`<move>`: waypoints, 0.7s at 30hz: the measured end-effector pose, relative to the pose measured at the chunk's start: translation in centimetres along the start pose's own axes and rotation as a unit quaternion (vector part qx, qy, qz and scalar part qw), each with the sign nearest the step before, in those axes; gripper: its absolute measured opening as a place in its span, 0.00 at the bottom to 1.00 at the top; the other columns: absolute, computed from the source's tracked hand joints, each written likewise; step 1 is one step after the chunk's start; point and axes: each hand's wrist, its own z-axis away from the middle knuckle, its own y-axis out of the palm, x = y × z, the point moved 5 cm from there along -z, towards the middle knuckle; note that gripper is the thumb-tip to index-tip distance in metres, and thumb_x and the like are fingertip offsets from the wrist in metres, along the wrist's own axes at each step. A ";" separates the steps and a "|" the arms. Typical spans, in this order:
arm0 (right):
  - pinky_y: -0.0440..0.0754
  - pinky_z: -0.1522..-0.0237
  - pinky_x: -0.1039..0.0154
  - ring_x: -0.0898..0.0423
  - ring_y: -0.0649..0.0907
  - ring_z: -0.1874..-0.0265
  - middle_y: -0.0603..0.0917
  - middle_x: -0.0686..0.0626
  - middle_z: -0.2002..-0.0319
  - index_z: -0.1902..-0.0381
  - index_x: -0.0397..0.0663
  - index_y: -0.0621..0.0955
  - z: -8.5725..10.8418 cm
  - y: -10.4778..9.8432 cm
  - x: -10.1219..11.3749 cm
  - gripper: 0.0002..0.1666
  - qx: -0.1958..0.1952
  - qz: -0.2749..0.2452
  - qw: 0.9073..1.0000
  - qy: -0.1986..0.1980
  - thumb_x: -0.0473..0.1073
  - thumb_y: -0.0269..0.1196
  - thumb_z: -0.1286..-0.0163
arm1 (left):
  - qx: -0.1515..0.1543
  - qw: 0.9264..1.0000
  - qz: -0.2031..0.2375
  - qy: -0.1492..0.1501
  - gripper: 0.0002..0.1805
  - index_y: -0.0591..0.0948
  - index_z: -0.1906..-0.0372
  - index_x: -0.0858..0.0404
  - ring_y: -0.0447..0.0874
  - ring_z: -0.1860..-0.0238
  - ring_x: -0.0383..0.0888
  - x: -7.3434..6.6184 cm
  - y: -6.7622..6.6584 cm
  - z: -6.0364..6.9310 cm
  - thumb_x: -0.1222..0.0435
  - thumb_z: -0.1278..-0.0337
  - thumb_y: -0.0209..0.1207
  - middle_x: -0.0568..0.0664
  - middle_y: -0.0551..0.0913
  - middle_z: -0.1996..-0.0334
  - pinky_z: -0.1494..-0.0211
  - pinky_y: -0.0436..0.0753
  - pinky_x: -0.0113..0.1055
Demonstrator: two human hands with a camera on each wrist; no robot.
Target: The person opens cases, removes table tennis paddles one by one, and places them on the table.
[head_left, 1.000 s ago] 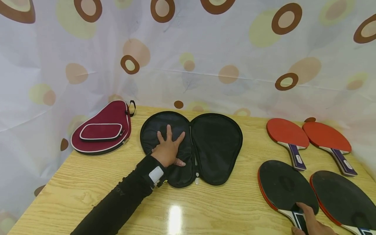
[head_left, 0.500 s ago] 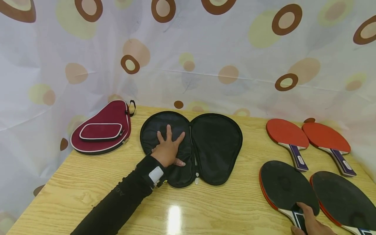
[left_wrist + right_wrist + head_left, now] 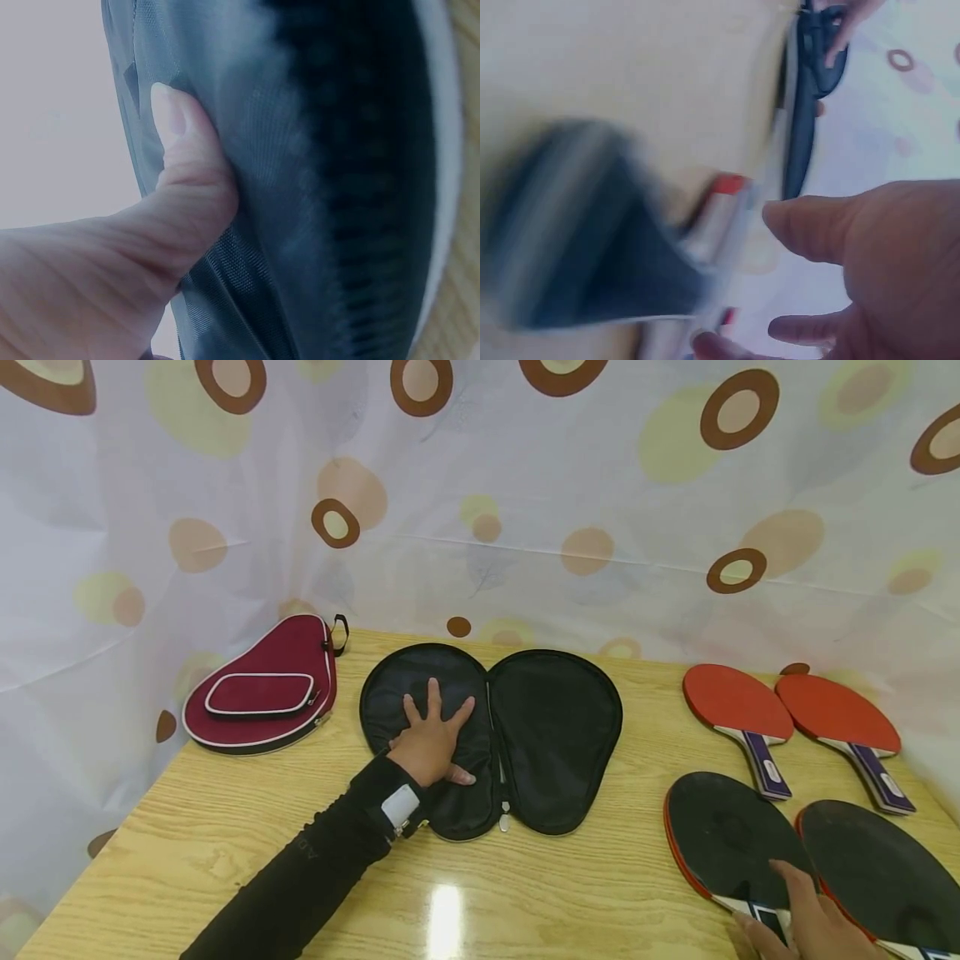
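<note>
In the head view my left hand rests with spread fingers on the left half of an unzipped black paddle case, which lies spread flat. Its thumb touches the black fabric in the left wrist view. At the lower right my right hand hovers by the handle of a black-faced table tennis paddle. Thumb and fingers stand apart, and no grip on the handle, blurred in the right wrist view, shows. Part of this hand lies beyond the frame.
Beside it lies another black-faced paddle. Two red-faced paddles, one left and one right, lie behind. A maroon paddle case sits at the table's back left. A patterned curtain hangs behind the wooden table.
My right hand has loosened from the paddle's handle and shifted slightly right, its index finger lifting off the blade. The left hand stays on the case. The head view has barely shifted.
</note>
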 end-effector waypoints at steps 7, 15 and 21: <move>0.79 0.70 0.42 0.42 0.81 0.65 0.77 0.33 0.58 0.29 0.27 0.57 0.2 -6.1 6.7 0.55 -0.132 0.041 0.989 -0.055 0.68 0.58 0.29 | 0.000 1.000 -0.006 0.000 0.63 0.53 0.18 0.48 0.40 0.25 0.77 0.0 0.1 0.0 0.47 0.60 0.76 0.67 0.36 0.20 0.50 0.79 0.68; 0.75 0.57 0.32 0.31 0.75 0.49 0.71 0.27 0.42 0.25 0.35 0.61 -1.6 -9.6 14.9 0.50 -0.278 0.022 0.935 -0.220 0.55 0.69 0.33 | 0.001 1.000 0.003 -0.002 0.63 0.53 0.18 0.48 0.39 0.24 0.77 0.1 -0.1 0.0 0.48 0.61 0.77 0.66 0.36 0.20 0.49 0.79 0.68; 0.67 0.45 0.25 0.24 0.68 0.38 0.64 0.25 0.32 0.22 0.38 0.57 -4.4 -9.7 18.5 0.53 -0.269 0.003 0.930 -0.251 0.59 0.67 0.32 | 0.003 1.000 -0.001 -0.003 0.63 0.53 0.18 0.48 0.39 0.24 0.77 0.1 0.0 -0.1 0.48 0.61 0.76 0.66 0.36 0.20 0.49 0.79 0.68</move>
